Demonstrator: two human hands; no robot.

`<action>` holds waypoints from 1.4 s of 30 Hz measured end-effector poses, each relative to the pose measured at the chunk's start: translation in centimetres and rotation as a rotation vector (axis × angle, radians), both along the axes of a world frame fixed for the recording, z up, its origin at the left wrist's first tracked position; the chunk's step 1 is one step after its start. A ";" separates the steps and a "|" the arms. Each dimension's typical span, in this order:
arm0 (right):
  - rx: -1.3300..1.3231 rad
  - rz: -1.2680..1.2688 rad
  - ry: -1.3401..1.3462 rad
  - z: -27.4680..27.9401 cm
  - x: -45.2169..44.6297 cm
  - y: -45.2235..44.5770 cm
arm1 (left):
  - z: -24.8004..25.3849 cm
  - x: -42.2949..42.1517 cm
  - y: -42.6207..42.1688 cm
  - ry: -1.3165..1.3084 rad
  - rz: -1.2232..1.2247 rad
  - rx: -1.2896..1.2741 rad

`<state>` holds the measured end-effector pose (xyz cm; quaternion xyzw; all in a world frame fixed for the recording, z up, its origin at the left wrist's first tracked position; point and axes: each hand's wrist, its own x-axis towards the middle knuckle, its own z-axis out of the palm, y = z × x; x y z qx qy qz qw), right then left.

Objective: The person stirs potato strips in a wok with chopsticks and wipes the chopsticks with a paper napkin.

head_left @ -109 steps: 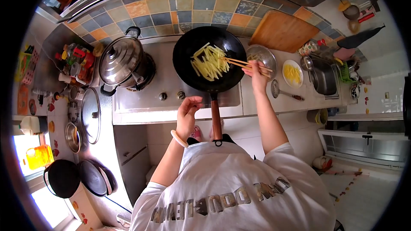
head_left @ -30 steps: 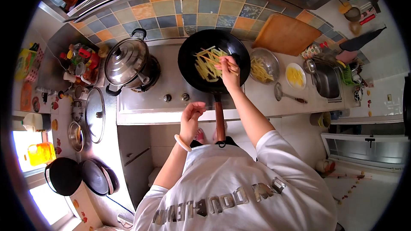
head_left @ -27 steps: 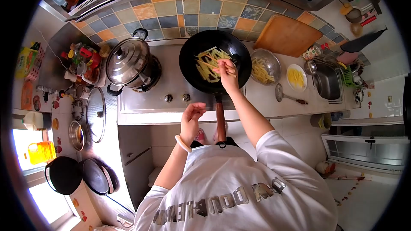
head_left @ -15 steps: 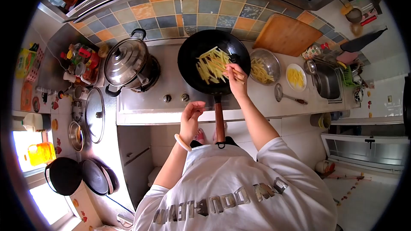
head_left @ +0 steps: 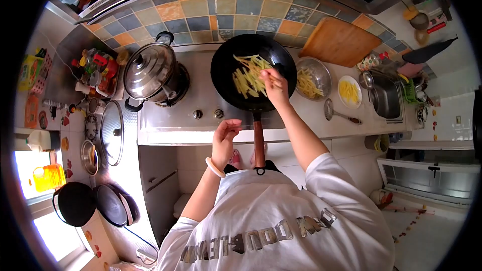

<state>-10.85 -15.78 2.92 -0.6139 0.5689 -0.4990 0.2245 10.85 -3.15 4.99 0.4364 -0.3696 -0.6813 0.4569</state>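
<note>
A black wok (head_left: 228,90) with a wooden handle sits on the stove, pale yellow strips (head_left: 246,81) lying inside. Over the wok's right side, my right hand (head_left: 275,86) is closed round wooden chopsticks, whose tips are hard to pick out among the strips. My left hand (head_left: 226,130) hovers at the counter's front edge, left of the wok handle, fingers loosely curled and apart, holding nothing. Right of the wok stands a metal bowl (head_left: 324,73) with more strips. Beside it is a white plate (head_left: 350,102) of yellow strips.
A lidded steel pot (head_left: 149,70) stands on the left burner. A slotted ladle (head_left: 341,116) lies in front of the plate. Behind, a wooden cutting board (head_left: 341,41) leans on the tiles. The sink (head_left: 387,101) is further right; bottles (head_left: 103,70) stand at the left.
My right hand has come from above the metal bowl to over the wok with the chopsticks, and strips now show in that bowl. Lately it moved slightly among the strips. My left hand stays nearly still.
</note>
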 end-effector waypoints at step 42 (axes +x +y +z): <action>0.004 -0.244 -0.551 -1.7 1.0 0.1 | -0.1 0.8 -0.5 0.013 -0.008 -0.018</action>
